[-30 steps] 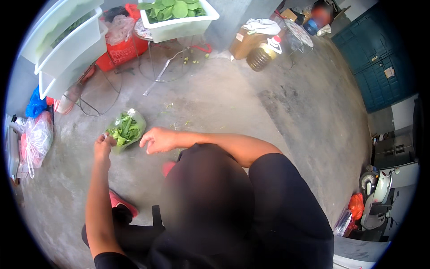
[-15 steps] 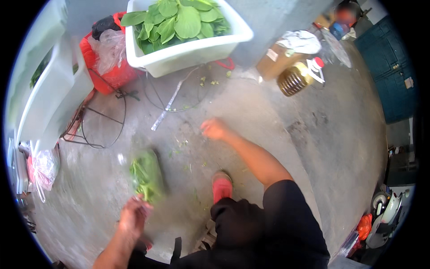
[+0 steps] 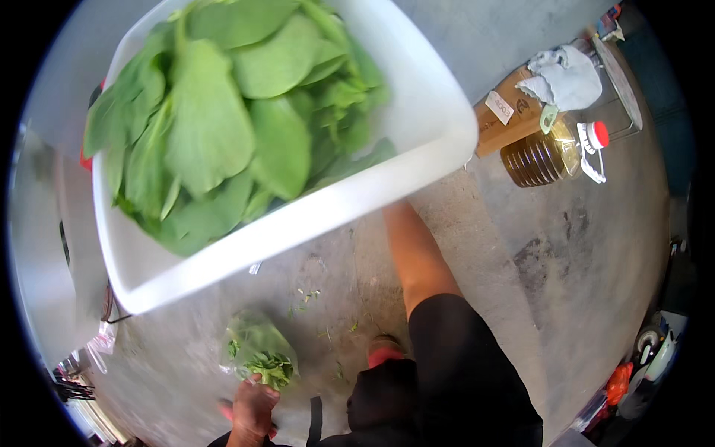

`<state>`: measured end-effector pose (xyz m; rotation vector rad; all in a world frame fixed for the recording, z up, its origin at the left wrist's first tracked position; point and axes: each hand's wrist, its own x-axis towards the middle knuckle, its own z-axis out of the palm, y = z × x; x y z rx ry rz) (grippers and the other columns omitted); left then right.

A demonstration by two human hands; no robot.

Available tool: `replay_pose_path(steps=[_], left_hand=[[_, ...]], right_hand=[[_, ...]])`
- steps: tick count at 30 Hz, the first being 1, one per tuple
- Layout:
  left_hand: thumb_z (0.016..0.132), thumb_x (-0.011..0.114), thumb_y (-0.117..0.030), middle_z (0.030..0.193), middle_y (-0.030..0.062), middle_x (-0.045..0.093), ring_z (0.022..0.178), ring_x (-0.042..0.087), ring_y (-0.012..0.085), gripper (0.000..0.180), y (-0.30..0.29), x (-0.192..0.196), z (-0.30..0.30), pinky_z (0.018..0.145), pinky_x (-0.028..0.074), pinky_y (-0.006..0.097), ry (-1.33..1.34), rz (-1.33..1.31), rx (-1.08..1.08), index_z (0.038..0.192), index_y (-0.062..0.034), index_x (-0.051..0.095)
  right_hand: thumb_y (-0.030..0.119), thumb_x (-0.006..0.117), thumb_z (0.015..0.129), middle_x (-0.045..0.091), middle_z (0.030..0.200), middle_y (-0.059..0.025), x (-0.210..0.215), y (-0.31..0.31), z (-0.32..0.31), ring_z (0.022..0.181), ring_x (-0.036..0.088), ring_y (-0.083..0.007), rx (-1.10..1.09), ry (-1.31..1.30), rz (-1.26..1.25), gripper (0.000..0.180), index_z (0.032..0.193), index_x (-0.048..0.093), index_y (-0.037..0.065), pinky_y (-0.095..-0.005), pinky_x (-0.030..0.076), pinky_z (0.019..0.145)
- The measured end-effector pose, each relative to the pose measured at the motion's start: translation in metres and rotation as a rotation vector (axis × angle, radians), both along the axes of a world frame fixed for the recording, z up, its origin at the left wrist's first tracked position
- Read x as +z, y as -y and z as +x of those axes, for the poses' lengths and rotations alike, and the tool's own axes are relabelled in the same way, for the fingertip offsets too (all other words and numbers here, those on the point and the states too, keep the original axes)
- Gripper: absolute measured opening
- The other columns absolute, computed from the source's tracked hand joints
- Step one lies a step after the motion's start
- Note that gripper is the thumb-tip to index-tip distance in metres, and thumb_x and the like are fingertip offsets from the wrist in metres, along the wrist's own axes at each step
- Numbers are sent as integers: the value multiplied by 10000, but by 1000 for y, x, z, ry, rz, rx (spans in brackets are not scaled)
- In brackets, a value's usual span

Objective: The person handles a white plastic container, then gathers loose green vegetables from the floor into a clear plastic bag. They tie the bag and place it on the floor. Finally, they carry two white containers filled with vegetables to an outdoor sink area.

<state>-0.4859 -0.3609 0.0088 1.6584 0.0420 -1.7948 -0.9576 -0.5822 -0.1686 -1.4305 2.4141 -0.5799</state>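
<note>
My left hand is closed on the gathered edge of a clear plastic bag holding cut leafy greens, low over the floor. Above and ahead, a big white plastic tub full of broad green leafy vegetables fills the upper left. My right forearm reaches up beneath the tub's near right edge. That tub hides my right hand, so its fingers and any hold on the tub cannot be seen.
At the right stand a cardboard box with a pale cloth on it and a large oil jug with a red cap. Leaf scraps lie on the concrete floor. A scooter is at the far right.
The tub now looks much larger and covers more of the view. My right hand has passed from sight behind it. The bag stays in my left hand, its opening now showing the greens.
</note>
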Motion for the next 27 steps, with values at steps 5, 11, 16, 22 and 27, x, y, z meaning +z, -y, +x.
replay_pose_path(steps=[5, 11, 16, 22, 27], left_hand=[[826, 490, -112, 717, 144, 523, 643, 521, 259, 394, 20, 19, -40, 628, 463, 373, 114, 70, -130, 1164, 33, 348], [829, 482, -62, 730, 111, 517, 664, 515, 228, 397, 17, 4, -30, 628, 469, 348, 158, 43, -242, 1188, 45, 353], [846, 460, -47, 758, 97, 516, 680, 507, 212, 397, 22, 10, -46, 636, 468, 326, 172, 63, -275, 1214, 50, 346], [835, 484, -40, 766, 102, 516, 675, 506, 214, 386, 30, 14, -58, 655, 459, 326, 137, 105, -195, 1191, 47, 361], [807, 539, -61, 743, 107, 527, 671, 521, 229, 365, 33, 6, -64, 678, 447, 352, 197, 89, -287, 1133, 26, 400]], right_hand=[[131, 614, 717, 567, 793, -62, -3, -7, -32, 709, 578, -218, -145, 569, -414, 166, 839, 532, 55, -336, 482, 606], [183, 566, 766, 617, 760, -67, 2, 4, -81, 650, 597, -182, -476, 575, -381, 131, 752, 602, 58, -321, 483, 573], [320, 571, 776, 620, 859, -163, 0, 22, -84, 822, 610, -310, -189, -87, 92, 272, 856, 608, 63, -423, 494, 696], [182, 643, 705, 626, 776, -78, 6, 21, -73, 717, 614, -171, -494, 1111, -309, 183, 840, 600, 66, -335, 504, 665], [124, 665, 654, 619, 796, -78, -1, 55, -48, 769, 600, -194, -386, 1022, -389, 230, 877, 628, 81, -318, 493, 702]])
